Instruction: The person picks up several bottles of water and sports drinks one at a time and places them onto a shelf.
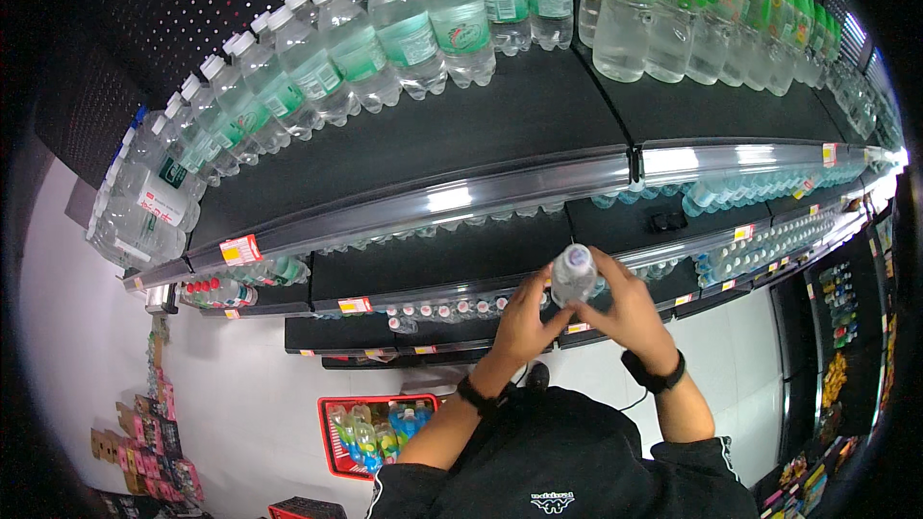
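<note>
The left hand point(524, 325) and right hand point(635, 312) grip a clear bottle point(574, 283) from opposite sides, fingers point(610, 269) curled around it, probably steadying it beside the shelf point(404, 144).

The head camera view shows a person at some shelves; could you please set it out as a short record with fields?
Held thing: one clear bottle, cap toward the camera
Left hand: on the bottle's left side
Right hand: on the bottle's right side
Wrists: a black band on each
Top shelf: clear bottles with white caps to the left, bottles with green labels to the right
Floor: red basket with several bottles inside
</note>
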Demonstrator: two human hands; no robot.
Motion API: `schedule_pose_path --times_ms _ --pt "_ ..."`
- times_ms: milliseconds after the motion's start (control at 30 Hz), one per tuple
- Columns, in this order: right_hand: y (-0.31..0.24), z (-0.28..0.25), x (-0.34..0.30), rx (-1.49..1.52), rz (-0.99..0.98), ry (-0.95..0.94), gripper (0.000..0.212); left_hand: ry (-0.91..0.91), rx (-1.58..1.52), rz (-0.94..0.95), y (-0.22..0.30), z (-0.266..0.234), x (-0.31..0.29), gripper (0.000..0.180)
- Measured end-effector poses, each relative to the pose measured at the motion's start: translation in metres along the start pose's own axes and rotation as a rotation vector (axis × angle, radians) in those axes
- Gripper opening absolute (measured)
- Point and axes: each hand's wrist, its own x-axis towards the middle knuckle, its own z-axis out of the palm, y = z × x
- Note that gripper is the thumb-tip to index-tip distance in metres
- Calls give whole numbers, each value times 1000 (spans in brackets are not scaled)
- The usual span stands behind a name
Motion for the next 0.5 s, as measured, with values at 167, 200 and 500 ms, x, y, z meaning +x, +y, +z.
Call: schedule_pose_path --times_ms 167,200,500 --pt "96 59 27 308 102 0 66 182 37 55 -76 48 40 63" --pt "114 68 35 305 103 5 66 179 34 60 -84 54 50 63" --pt "189 101 83 182 136 106 41 316 44 -70 -122 88 103 48"
